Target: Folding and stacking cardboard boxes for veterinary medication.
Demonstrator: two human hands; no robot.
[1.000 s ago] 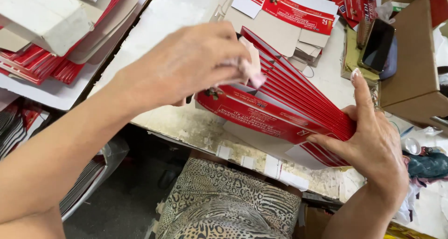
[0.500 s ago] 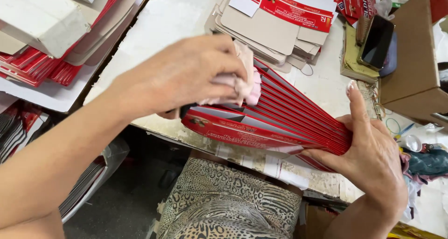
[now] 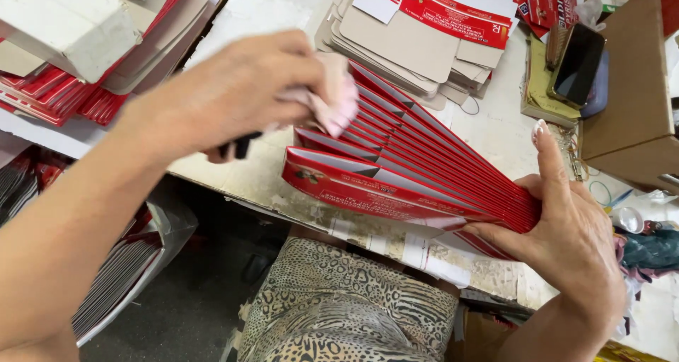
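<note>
At the far left, box stacks: red-and-white flattened cartons lie piled under a grey board box, off the working patch, seemingly parked out of the way.

Left forearm: it crosses the view from the lower left up toward the centre, wrist bent so the left hand hangs knuckles-up over the fan.

Left hand fingers: curled shut around a pinkish cloth or sponge, with a dark handle-like bit showing under the palm; the pad presses on the upper flaps. The hand is blurred, so finer detail cannot be told.

Fan of red carton blanks: spread in steps over the table's front edge, each grey-white flap bared beside the next, so one swipe of the pad can likely reach every flap in turn.

Worktable: pale and stained; the fan's wide end rests on it.

Flat board stack: beyond the fan, well apart from both hands.

Right hand: thumb up, fingers pinched closed on the fan's narrow end, holding the blanks together like a pivot so the spread keeps its shape.

Phone: dark, lying on a small pile by a brown box at the right.
</note>
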